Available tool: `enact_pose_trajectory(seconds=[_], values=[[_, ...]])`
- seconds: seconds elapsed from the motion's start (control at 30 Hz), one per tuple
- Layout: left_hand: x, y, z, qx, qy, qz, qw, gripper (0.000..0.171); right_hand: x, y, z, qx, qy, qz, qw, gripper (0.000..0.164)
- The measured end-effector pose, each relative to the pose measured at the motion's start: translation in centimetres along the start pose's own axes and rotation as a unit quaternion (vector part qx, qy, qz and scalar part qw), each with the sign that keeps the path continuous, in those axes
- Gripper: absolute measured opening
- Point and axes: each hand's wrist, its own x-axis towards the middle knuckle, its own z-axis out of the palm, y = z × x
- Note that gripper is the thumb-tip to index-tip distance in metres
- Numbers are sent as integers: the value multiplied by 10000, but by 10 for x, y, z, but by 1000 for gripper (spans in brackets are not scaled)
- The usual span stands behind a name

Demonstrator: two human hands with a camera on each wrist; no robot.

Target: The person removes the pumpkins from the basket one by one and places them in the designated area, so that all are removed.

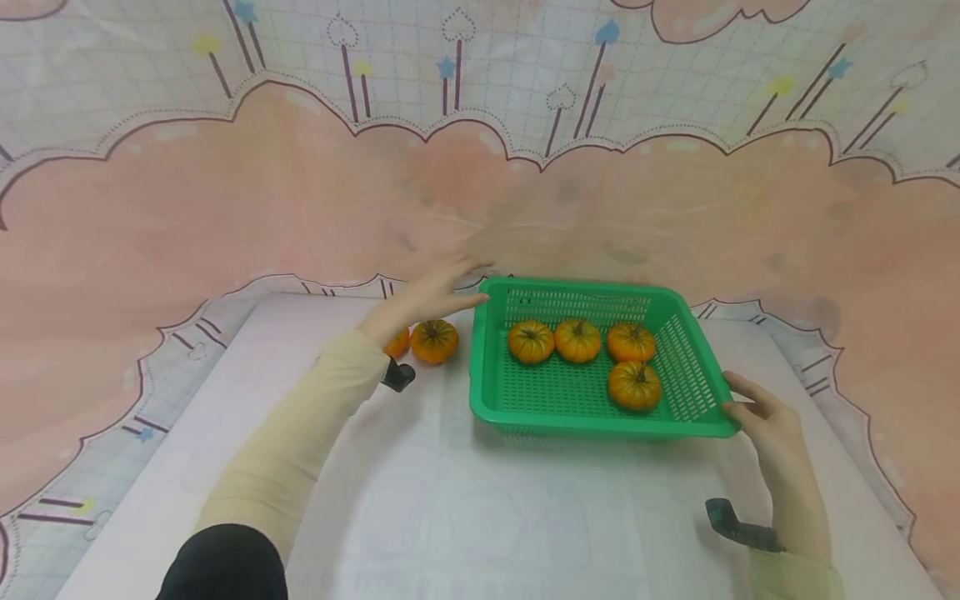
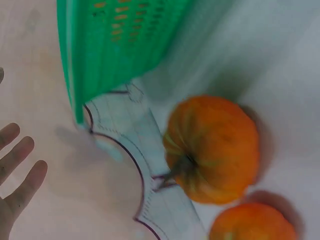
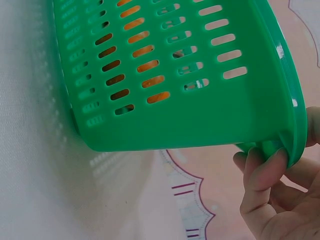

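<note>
A green plastic basket [image 1: 540, 425] with slotted walls holds several small orange pumpkins [image 1: 577, 341]. At its right front corner, my right hand [image 1: 772, 429] grips the rim; the right wrist view shows the fingers [image 3: 267, 175] curled under the rim's edge. My left hand [image 1: 431, 296] reaches to the back left corner of the basket, fingers extended, the thumb tip right at the rim. In the left wrist view, those spread fingers [image 2: 30, 185] stand apart from the basket wall [image 2: 120, 55]. Beneath the left wrist sit two more pumpkins [image 1: 434, 342], one partly hidden by the sleeve.
The basket and loose pumpkins stand on a white tabletop [image 1: 480, 525]. Behind the table hangs a peach and white patterned cloth [image 1: 360, 200], which also shows along both sides. Black camera mounts [image 1: 738, 527] sit at the wrists.
</note>
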Motion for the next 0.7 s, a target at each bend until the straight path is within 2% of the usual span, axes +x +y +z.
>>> enact_pose_trajectory(seconds=[0.2,0.43,0.7], values=[[20,23,4,664,30,386,9970,58,0,0,1,-92,55,23,9999,52],[36,45,12,554,-325,371,9972,60,0,0,1,-90,51,101,9999,53],[53,62,28,796,-460,579,9941,60,-1,1,1,-110,43,61,9999,53]])
